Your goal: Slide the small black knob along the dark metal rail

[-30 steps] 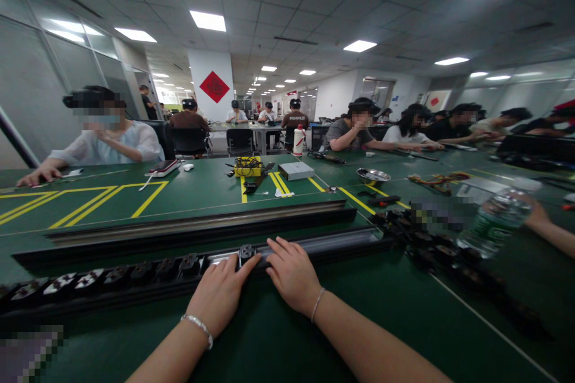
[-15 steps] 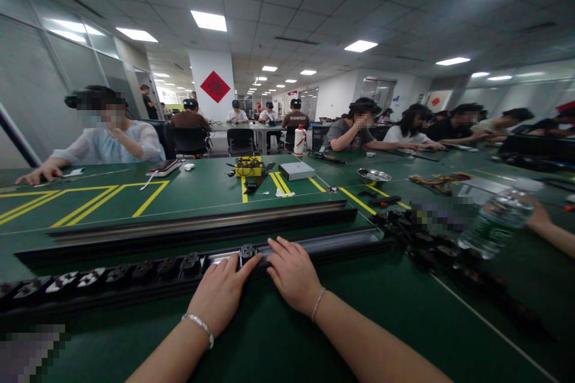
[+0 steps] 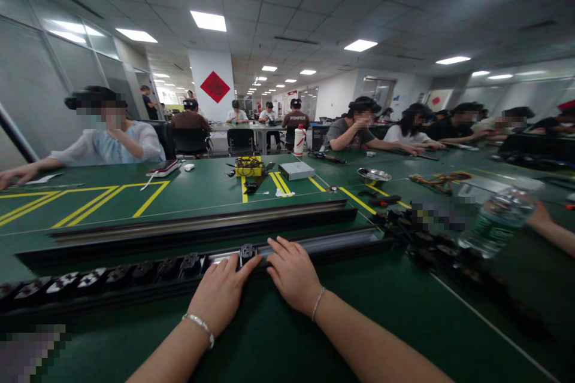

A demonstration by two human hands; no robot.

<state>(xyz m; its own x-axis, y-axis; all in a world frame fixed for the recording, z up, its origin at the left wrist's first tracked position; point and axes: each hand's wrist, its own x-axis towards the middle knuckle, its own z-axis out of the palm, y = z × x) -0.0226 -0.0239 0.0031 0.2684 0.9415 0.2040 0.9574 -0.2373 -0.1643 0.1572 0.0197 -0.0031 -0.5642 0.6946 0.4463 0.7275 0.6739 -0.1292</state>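
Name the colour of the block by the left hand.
The block is black; the head view shows it.

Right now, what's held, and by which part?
Left hand: thumb and forefinger at near edge of the small black plastic block; grip can't be told. Right hand: over the long black channel, no hold visible.

On the surface [image 3: 381,317] in front of you lies a rail [image 3: 345,242], with blocks [image 3: 144,272] in its left part. A strip [image 3: 202,222] lies behind it. A bottle [image 3: 496,227] is to your right; a box [image 3: 296,172] sits farther back.
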